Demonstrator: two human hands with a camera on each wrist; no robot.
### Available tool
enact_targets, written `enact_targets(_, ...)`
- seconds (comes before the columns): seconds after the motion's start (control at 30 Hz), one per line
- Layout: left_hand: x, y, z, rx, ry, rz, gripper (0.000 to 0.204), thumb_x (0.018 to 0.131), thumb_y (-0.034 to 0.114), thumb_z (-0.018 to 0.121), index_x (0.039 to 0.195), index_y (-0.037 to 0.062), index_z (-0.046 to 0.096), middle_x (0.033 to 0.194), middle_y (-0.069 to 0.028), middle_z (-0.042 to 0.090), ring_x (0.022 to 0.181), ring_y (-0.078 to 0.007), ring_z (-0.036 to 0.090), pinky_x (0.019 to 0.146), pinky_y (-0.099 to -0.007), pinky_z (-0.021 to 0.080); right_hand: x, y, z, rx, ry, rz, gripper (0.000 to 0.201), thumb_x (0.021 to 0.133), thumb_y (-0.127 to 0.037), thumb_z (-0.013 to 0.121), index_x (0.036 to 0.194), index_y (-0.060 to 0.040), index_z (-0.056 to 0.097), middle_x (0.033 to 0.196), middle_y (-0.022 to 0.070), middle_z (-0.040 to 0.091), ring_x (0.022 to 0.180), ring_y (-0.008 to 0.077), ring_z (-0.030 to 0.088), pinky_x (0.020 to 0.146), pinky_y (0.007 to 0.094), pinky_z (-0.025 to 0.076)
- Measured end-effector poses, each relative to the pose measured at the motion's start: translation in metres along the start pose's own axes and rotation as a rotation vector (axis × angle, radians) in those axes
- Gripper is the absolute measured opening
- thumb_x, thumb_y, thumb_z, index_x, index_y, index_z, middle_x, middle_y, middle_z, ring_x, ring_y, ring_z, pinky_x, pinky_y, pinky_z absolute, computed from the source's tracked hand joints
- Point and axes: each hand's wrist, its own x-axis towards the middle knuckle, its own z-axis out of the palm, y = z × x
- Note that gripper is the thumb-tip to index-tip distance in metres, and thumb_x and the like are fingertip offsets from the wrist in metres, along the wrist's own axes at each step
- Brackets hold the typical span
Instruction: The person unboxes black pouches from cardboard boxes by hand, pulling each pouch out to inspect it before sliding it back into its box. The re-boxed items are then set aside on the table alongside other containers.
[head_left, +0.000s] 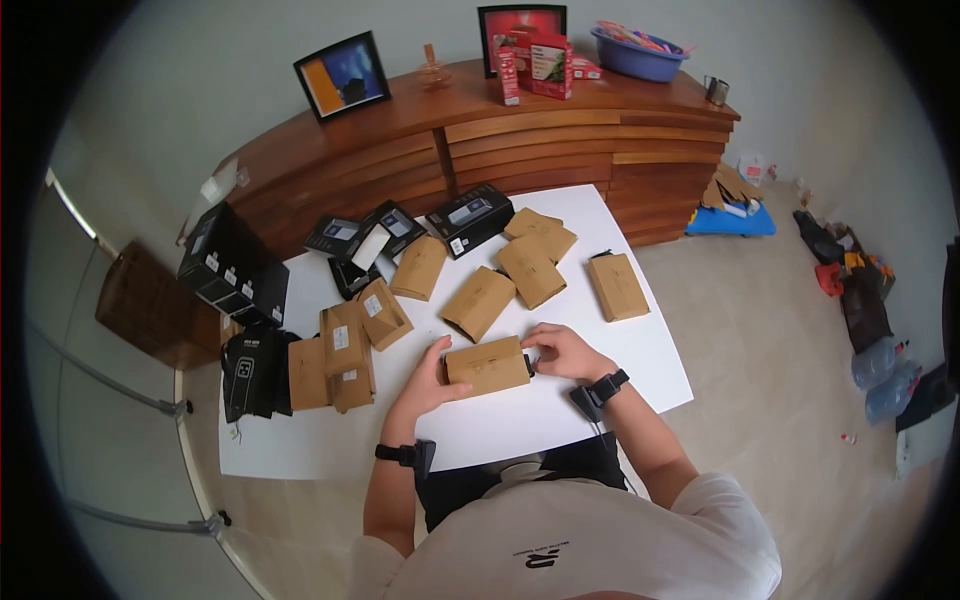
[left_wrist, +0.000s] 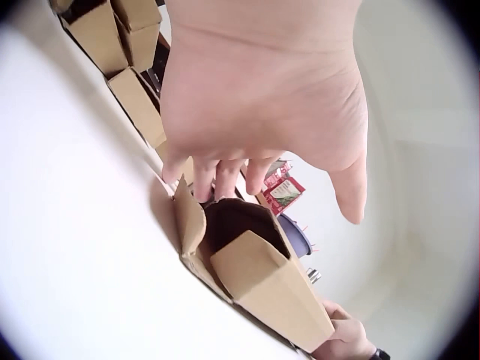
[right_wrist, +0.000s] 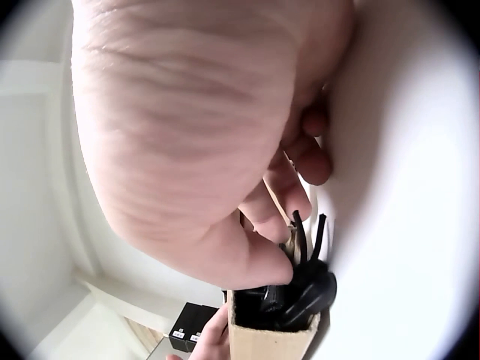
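A brown cardboard box [head_left: 487, 366] lies at the table's near side between both hands. At its left end is my left hand [head_left: 428, 385], thumb by the near edge; the left wrist view shows this hand [left_wrist: 262, 97] with extended fingers before the box's open end [left_wrist: 274, 292] and raised flaps. My right hand [head_left: 568, 355] holds the other end with bent fingers. In the right wrist view the thumb of this hand [right_wrist: 187, 150] lies at the box's rim [right_wrist: 270, 345], beside a black plug and cable [right_wrist: 311, 292] sticking out. The box's inner contents are mostly hidden.
More brown boxes [head_left: 480, 303] lie beyond and to the left on the white table [head_left: 640, 370]. Black boxes [head_left: 470, 218] stand at the back, others [head_left: 230, 265] at the left. A wooden cabinet [head_left: 540, 150] borders the far edge; one box [head_left: 618, 287] lies to the right.
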Motion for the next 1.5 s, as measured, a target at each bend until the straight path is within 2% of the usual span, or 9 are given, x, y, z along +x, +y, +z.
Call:
enact_targets(0.13,-0.02,-0.013,0.009,0.331,0.041,0.066,0.117,0.061,0.017,0.092,0.152,-0.0017,0.022,0.154,-0.0239,0.031,0.144,-0.0355,0.031,0.117,-0.0424,0.031,0.003,0.009,0.004,-0.092,0.0,-0.145,0.036,0.066,-0.007,0.073,0.102,-0.0038,0.072,0.098,0.0102,0.064,0.088,0.0271,0.063,0.077,0.0333,0.052)
enact_targets(0.37,-0.024,-0.039,0.015,0.169,0.148,0.084,0.112,0.062,0.016,0.091,0.152,0.0015,0.026,0.149,-0.022,0.038,0.141,-0.0343,0.036,0.115,-0.0416,0.035,0.004,0.008,0.003,-0.16,-0.013,-0.165,0.038,0.063,-0.014,0.08,0.1,-0.0065,0.074,0.099,0.0097,0.065,0.094,0.0293,0.063,0.084,0.0371,0.051)
enact_targets(0.73,-0.025,-0.039,0.02,0.408,0.2,0.168,0.097,0.06,0.02,0.092,0.141,0.0027,0.043,0.144,-0.0178,0.044,0.136,-0.0337,0.041,0.113,-0.0408,0.037,-0.003,0.015,0.007,-0.223,0.044,-0.243,0.04,0.06,-0.024,0.086,0.095,-0.0075,0.075,0.099,0.0091,0.067,0.096,0.0296,0.065,0.087,0.0375,0.052)
enact_targets(0.83,-0.025,-0.036,0.019,0.435,0.183,0.14,0.092,0.058,0.02,0.093,0.136,0.0035,0.046,0.143,-0.0177,0.044,0.136,-0.0338,0.04,0.113,-0.0414,0.037,-0.005,0.016,0.004,-0.116,-0.033,-0.137,0.037,0.065,-0.013,0.08,0.099,-0.0047,0.072,0.11,0.0089,0.064,0.105,0.0252,0.061,0.092,0.0351,0.047)
enact_targets(0.9,-0.023,-0.042,0.017,0.369,0.192,0.143,0.091,0.058,0.019,0.093,0.135,0.0041,0.046,0.141,-0.0173,0.046,0.134,-0.0331,0.042,0.112,-0.0411,0.038,-0.008,0.026,0.008,0.31,0.067,-0.064,0.032,0.073,-0.005,0.072,0.105,-0.0037,0.069,0.122,0.0092,0.06,0.109,0.0206,0.059,0.091,0.0329,0.048)
enact_targets(1.0,-0.024,-0.051,0.015,0.19,0.214,0.114,0.089,0.06,0.018,0.092,0.135,0.0053,0.046,0.136,-0.0163,0.05,0.13,-0.0311,0.046,0.109,-0.0402,0.04,-0.007,0.041,0.001,0.539,0.111,-0.005,0.04,0.076,0.004,0.063,0.116,-0.0024,0.063,0.13,0.0081,0.054,0.115,0.0158,0.054,0.094,0.0306,0.046)
enact_targets(1.33,-0.028,-0.047,0.02,0.144,0.309,0.132,0.087,0.062,0.018,0.091,0.135,0.0058,0.044,0.128,-0.0148,0.056,0.121,-0.0268,0.054,0.103,-0.0375,0.043,-0.01,0.017,0.006,0.679,0.19,0.263,0.042,0.091,-0.006,0.06,0.132,-0.0041,0.05,0.101,-0.0011,0.057,0.091,0.0069,0.051,0.081,0.0221,0.042)
enact_targets(1.43,-0.026,-0.048,0.021,0.169,0.307,0.124,0.087,0.062,0.018,0.091,0.134,0.0057,0.045,0.128,-0.0148,0.057,0.121,-0.0271,0.054,0.103,-0.0375,0.044,-0.003,0.019,0.015,0.624,0.187,0.146,0.038,0.094,-0.007,0.062,0.131,-0.0048,0.052,0.101,-0.0016,0.057,0.091,0.0059,0.052,0.079,0.0209,0.043)
enact_targets(1.5,-0.027,-0.048,0.021,0.17,0.311,0.118,0.088,0.062,0.018,0.092,0.135,0.0058,0.044,0.127,-0.0141,0.057,0.12,-0.0263,0.054,0.103,-0.0373,0.043,-0.001,0.024,0.014,0.62,0.276,0.249,0.029,0.095,-0.005,0.061,0.123,-0.0048,0.057,0.096,-0.0007,0.06,0.08,0.0056,0.056,0.068,0.0195,0.046)
